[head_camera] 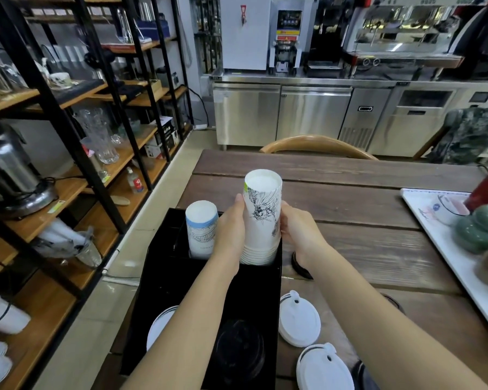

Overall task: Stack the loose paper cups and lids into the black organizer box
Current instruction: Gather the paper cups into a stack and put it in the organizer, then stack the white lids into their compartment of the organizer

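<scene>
Both hands point(231, 229) point(296, 229) clasp nested, upside-down paper cups point(262, 218).

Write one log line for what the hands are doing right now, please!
left hand: on cup stack | right hand: on cup stack | stack: upside down, in black organizer box | white lids: loose on table

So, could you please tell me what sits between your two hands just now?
In the head view, an upside-down stack of printed paper cups stands between the left hand and right hand, its lower end in the black box.
</scene>
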A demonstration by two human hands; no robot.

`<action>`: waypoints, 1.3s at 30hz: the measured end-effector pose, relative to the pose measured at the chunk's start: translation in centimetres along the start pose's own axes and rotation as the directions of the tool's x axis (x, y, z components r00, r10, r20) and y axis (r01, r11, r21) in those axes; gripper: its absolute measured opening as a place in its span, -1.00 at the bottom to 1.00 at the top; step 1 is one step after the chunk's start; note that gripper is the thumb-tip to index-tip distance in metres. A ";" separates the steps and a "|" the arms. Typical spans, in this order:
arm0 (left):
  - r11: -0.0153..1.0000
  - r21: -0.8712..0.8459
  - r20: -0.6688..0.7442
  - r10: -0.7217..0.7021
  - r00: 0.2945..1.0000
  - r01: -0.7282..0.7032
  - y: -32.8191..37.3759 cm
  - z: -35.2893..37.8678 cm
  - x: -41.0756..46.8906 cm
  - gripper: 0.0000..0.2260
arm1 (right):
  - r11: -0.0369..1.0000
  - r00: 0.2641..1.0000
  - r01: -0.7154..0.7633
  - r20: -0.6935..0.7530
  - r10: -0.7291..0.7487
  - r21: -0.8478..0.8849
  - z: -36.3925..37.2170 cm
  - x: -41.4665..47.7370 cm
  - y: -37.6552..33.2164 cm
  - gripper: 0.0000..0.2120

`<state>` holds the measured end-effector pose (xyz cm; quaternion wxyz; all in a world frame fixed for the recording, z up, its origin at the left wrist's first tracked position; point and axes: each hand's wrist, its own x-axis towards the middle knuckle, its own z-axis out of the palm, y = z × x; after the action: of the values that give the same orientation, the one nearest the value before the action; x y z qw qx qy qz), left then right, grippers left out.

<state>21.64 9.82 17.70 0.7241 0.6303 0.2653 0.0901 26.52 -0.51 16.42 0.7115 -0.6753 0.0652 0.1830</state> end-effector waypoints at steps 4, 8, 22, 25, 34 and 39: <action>0.962 -0.002 -0.142 0.271 0.952 -0.274 -1.0 0.4 -1.7 -0.89 | 0.987 0.984 0.100 -0.138 -0.117 -0.127 -1.3 -0.4 0.7 -0.78; 0.795 0.241 -0.101 0.591 0.801 -0.556 -4.4 1.6 -4.9 -0.64 | 0.963 0.959 0.183 -0.181 -0.219 -0.200 -3.7 -2.0 2.3 -0.89; 0.467 0.847 0.387 -0.215 0.897 -0.253 -17.9 5.6 -13.9 -0.24 | 0.769 0.993 -0.116 -0.072 0.091 -0.628 -13.2 -8.2 15.1 -0.32; 0.415 0.894 0.300 -0.266 0.916 -0.172 -19.5 5.6 -14.3 -0.23 | 0.672 0.990 -0.092 0.007 0.143 -0.734 -13.9 -9.2 16.6 -0.29; 0.481 0.876 0.070 -0.200 0.977 0.035 -21.3 5.7 -14.7 -0.39 | 0.482 0.976 0.077 0.165 0.144 -0.873 -13.6 -10.5 18.1 -0.48; 0.584 0.793 -0.041 -0.233 0.972 0.173 -20.8 6.0 -14.9 -0.43 | 0.640 0.963 0.067 0.218 0.160 -0.766 -14.0 -9.9 17.6 -0.51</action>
<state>7.85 -6.24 2.10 0.3850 0.8529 0.3233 -0.1408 13.45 -15.66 2.18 0.3552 -0.8799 -0.0969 0.3005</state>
